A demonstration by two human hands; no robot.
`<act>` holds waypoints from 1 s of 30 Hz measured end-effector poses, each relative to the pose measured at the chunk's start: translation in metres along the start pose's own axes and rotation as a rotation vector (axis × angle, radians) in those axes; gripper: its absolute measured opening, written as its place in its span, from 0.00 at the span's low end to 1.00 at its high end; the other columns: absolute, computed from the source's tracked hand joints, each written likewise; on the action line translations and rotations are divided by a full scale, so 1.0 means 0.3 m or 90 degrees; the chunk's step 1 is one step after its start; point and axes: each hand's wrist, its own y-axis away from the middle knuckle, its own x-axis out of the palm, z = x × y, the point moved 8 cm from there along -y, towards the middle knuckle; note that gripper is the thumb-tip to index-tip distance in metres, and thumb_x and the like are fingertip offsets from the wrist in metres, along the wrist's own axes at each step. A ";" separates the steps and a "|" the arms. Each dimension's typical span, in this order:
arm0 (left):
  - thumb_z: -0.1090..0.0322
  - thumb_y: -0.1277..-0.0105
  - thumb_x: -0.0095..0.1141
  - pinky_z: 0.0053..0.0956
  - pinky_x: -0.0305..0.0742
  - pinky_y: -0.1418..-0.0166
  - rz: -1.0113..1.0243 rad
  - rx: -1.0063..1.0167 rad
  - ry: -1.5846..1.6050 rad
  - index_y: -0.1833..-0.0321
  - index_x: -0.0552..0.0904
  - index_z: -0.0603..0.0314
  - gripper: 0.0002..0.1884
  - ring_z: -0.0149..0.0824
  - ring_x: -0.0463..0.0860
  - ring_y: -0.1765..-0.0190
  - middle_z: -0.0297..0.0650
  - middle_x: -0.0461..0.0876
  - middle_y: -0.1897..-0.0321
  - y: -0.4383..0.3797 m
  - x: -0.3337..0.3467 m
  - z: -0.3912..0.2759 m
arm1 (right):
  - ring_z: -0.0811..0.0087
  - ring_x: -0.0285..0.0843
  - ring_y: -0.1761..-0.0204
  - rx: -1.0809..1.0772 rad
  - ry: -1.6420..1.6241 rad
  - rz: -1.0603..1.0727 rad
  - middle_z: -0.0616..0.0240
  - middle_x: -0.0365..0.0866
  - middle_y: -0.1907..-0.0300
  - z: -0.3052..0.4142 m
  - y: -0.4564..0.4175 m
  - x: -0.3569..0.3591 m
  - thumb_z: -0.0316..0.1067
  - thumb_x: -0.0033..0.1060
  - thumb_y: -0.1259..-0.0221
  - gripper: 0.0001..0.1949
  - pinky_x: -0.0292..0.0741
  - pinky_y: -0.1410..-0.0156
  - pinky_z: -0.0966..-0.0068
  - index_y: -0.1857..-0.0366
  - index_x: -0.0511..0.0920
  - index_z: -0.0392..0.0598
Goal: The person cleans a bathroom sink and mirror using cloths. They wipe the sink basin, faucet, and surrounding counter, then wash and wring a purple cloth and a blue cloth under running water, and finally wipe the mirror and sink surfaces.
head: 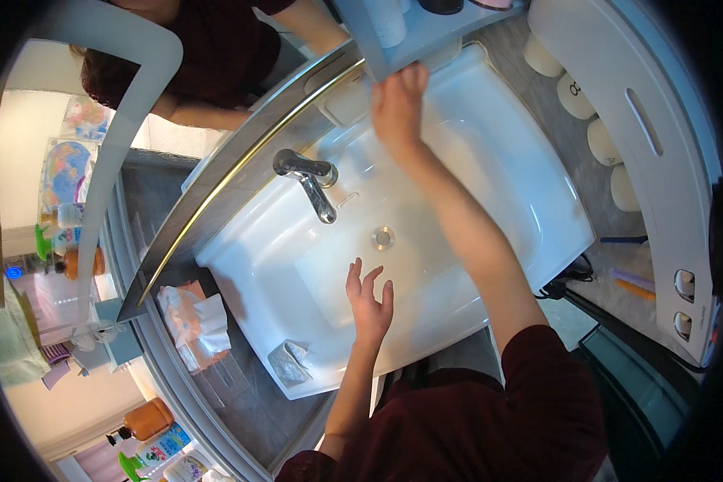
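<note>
My right hand (399, 99) reaches to the back corner of the white washbasin (259, 259), at the lower edge of a blue-grey shelf (452, 30). Its fingertips are partly hidden there, so what it touches or holds cannot be told. My left hand (370, 298) hovers palm up over the front part of the basin, fingers apart, with nothing in it. Between the hands lies the round metal drain (382, 238). The chrome faucet (313, 184) stands at the basin's back edge. A grey crumpled cloth or sponge (290, 363) rests on the basin's left front corner.
A tissue pack (194, 325) lies left of the basin. A mirror (175, 199) rises behind it, reflecting the person. White cups (576, 96) hang beneath a white rack (626, 114) at right. Pump bottles (149, 420) stand at lower left. A black cable (555, 288) lies by the basin's right corner.
</note>
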 end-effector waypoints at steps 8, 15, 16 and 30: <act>0.71 0.39 0.60 0.46 0.57 0.28 0.006 0.016 -0.015 0.46 0.79 0.58 0.17 0.57 0.60 0.28 0.57 0.62 0.30 0.025 0.006 -0.013 | 0.62 0.69 0.44 -0.176 -0.159 0.171 0.74 0.78 0.50 0.212 0.195 0.143 0.31 0.57 0.48 0.13 0.68 0.39 0.62 0.57 0.82 0.54; 0.71 0.39 0.60 0.46 0.57 0.28 0.018 0.009 -0.018 0.47 0.79 0.57 0.16 0.57 0.59 0.28 0.58 0.63 0.31 0.059 0.014 0.003 | 0.55 0.64 0.39 -0.036 -0.209 0.034 0.60 0.73 0.46 -0.086 0.243 -0.072 0.25 0.58 0.50 0.17 0.64 0.35 0.59 0.53 0.79 0.48; 0.71 0.39 0.60 0.46 0.57 0.28 0.023 0.009 -0.021 0.47 0.79 0.57 0.16 0.57 0.59 0.28 0.58 0.63 0.31 0.060 0.024 0.000 | 0.52 0.63 0.40 0.001 -0.203 -0.058 0.57 0.71 0.46 -0.119 0.189 -0.105 0.25 0.58 0.51 0.19 0.64 0.36 0.58 0.51 0.77 0.46; 0.70 0.38 0.59 0.49 0.59 0.29 0.087 0.061 -0.022 0.46 0.78 0.58 0.16 0.59 0.59 0.28 0.58 0.61 0.30 -0.014 0.127 -0.060 | 0.54 0.69 0.47 -0.112 -0.242 0.134 0.60 0.74 0.53 -0.200 0.152 0.020 0.21 0.58 0.56 0.15 0.68 0.41 0.59 0.62 0.79 0.52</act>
